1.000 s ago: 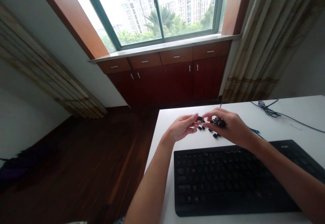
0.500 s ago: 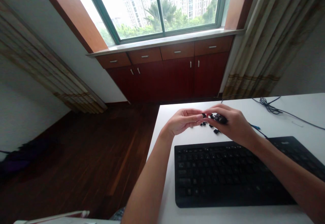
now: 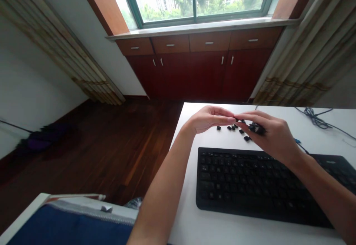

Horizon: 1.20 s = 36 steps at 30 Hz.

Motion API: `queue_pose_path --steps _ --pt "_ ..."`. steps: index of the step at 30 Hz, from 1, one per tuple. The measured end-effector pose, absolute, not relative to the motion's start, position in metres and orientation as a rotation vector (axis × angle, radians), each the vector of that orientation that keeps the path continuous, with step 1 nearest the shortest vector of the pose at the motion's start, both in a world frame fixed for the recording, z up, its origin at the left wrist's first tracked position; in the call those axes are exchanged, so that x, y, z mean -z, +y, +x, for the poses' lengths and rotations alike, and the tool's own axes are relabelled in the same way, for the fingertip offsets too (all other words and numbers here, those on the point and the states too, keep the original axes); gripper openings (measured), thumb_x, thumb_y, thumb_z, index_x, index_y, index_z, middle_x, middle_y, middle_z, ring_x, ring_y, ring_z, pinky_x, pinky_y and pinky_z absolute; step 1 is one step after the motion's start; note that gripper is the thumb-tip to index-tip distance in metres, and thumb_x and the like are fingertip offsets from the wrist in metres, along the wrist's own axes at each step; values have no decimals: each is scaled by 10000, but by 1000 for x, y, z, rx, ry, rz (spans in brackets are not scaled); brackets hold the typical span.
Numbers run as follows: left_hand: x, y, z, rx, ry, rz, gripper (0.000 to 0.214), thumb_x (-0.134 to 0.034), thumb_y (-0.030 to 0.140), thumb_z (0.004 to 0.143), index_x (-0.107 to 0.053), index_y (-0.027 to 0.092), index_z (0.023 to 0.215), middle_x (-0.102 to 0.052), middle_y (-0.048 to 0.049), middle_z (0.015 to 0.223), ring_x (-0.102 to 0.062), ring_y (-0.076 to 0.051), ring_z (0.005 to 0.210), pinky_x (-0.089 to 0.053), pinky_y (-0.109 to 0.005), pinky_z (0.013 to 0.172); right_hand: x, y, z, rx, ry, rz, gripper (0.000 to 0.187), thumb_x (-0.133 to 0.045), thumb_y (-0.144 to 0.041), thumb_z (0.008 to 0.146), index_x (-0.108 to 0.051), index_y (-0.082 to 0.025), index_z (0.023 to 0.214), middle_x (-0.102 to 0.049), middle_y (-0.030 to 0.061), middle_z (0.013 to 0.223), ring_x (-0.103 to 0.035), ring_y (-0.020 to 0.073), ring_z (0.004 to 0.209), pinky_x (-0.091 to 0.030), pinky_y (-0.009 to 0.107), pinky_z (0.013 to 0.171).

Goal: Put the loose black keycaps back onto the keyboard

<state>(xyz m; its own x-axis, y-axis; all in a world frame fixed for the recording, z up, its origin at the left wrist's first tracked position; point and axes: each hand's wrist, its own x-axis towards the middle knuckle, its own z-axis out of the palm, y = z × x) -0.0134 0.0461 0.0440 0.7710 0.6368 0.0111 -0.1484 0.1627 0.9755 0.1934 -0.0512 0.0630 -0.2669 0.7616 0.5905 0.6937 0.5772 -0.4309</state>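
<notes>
My left hand (image 3: 210,119) reaches over the white table, its thumb and fingertips closed on a small black keycap (image 3: 236,119). From the other side, the thumb and fingers of my right hand (image 3: 274,130) meet at the same keycap, which they mostly cover. Against the right palm shows a dark object (image 3: 257,128), too shaded to make out. Several loose black keycaps (image 3: 246,138) lie on the table beneath the hands. A black keyboard (image 3: 236,185) is nearer to me, with my right forearm crossing above it.
The white table (image 3: 183,222) has its left edge near my left forearm. A coiled black cable (image 3: 314,117) and a blue-tipped cable end (image 3: 297,141) lie to the right. Blue fabric in a pale frame (image 3: 69,226) is at lower left. Red cabinets (image 3: 194,74) stand beneath the window.
The view has tilted down and turned left, so the blue fabric shows more and the scene sits further right. Both hands stay together at the small keycap.
</notes>
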Motion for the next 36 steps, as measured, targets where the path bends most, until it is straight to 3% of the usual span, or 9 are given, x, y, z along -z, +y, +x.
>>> queue_pose_path --steps 4,8,15,20,27,36 --pt "-49 51 -34 -365 613 1626 418 -825 459 702 -766 141 966 -717 -71 844 -634 -155 769 -465 -274 691 -58 -53 194 -269 -2187 -1170 214 -649 -310 912 -722 -286 1112 -742 48 1095 -704 246 957 -556 388 859" --pt "-42 57 -51 33 811 2018 393 -821 532 648 -802 209 870 -742 -48 810 -637 -183 752 -423 -265 641 -47 -56 189 -587 -2477 -1125 212 -624 -214 904 -729 -294 1070 -751 4 1085 -717 204 921 -567 335 816" --pt "-40 53 -46 404 924 2062 461 -824 584 559 -806 235 861 -735 -31 831 -610 -176 754 -419 -258 656 -32 -67 179 -723 -2479 -1164 225 -608 -169 902 -733 -276 1055 -748 -3 1096 -716 185 937 -564 320 853" --pt "-44 51 -42 479 945 2049 519 -820 616 518 -797 232 867 -729 -37 888 -588 -182 795 -414 -264 669 -15 -77 184 -657 -2415 -1150 284 -575 -129 893 -720 -285 1080 -736 -5 1145 -725 179 928 -580 308 832" --pt "-47 48 -42 460 963 2057 503 -821 611 513 -802 230 843 -695 -33 780 -545 -171 699 -396 -278 626 -3 -88 184 -467 -2437 -1088 438 -542 -27 848 -687 -277 1177 -713 3 1219 -709 192 1017 -568 312 869" --pt "-48 48 -43 430 985 2031 449 -844 554 507 -799 238 823 -729 -30 816 -590 -178 724 -433 -265 632 -4 -90 185 -439 -2446 -1135 320 -554 -109 907 -694 -273 1144 -720 8 1205 -720 193 986 -570 310 845"
